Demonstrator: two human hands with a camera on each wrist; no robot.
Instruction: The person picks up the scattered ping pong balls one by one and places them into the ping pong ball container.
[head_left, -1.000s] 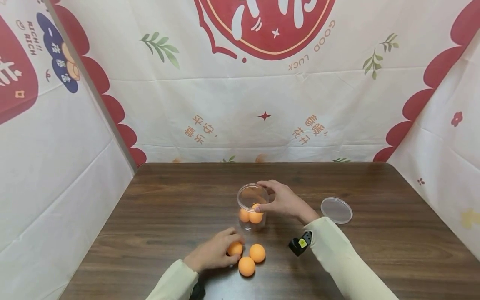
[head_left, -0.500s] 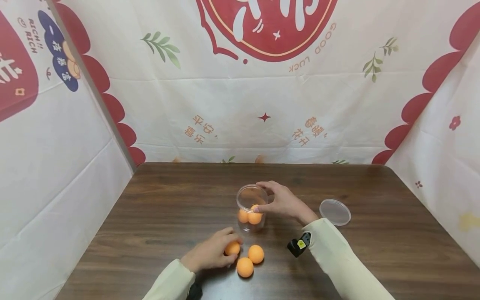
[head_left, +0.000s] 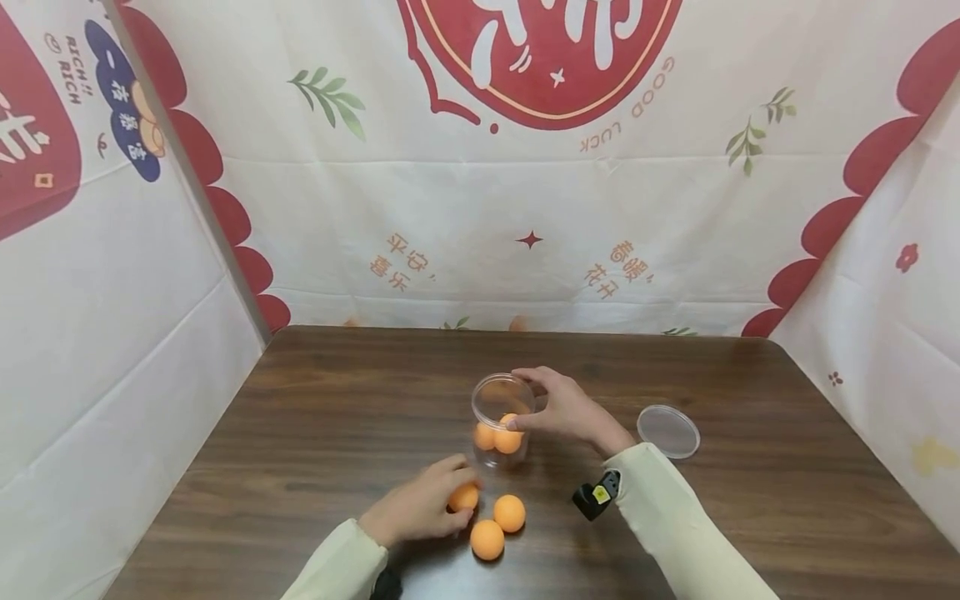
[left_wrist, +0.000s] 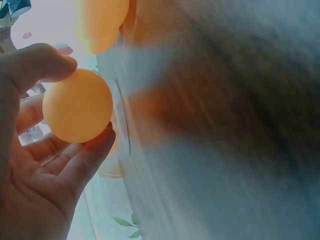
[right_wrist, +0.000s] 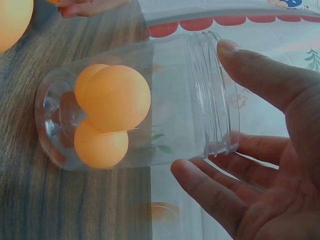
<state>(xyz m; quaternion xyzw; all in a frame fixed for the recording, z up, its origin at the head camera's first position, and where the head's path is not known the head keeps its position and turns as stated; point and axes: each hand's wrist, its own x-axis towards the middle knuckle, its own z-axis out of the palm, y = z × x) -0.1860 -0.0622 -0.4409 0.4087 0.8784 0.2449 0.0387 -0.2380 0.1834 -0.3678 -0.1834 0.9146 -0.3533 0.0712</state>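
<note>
My left hand (head_left: pixel 422 506) pinches an orange ping-pong ball (left_wrist: pixel 77 106) between thumb and fingertips, close over the table in front of the jar. A clear plastic jar (right_wrist: pixel 172 55) with a threaded neck stands upright and uncovered. Inside, near its bottom, sit three orange ping-pong balls (right_wrist: pixel 119 97). From the right side my right hand (head_left: pixel 566 410) holds the jar at its neck, thumb on the near side and fingers on the far side. Two more ping-pong balls, a nearer one (head_left: pixel 487 540) and a farther one (head_left: pixel 509 513), lie on the table beside my left hand.
The clear round lid (head_left: pixel 668 432) lies flat on the dark wood table (head_left: pixel 337 400), right of my right forearm. Printed white cloth (head_left: pixel 450 200) hangs behind the table's back edge and along both sides. A black wrist camera (head_left: pixel 596 495) hangs under my right wrist.
The ball in my left hand has moved slightly away from the two loose balls, toward the jar. My right hand stays on the jar. The whole head view has shifted a little.
</note>
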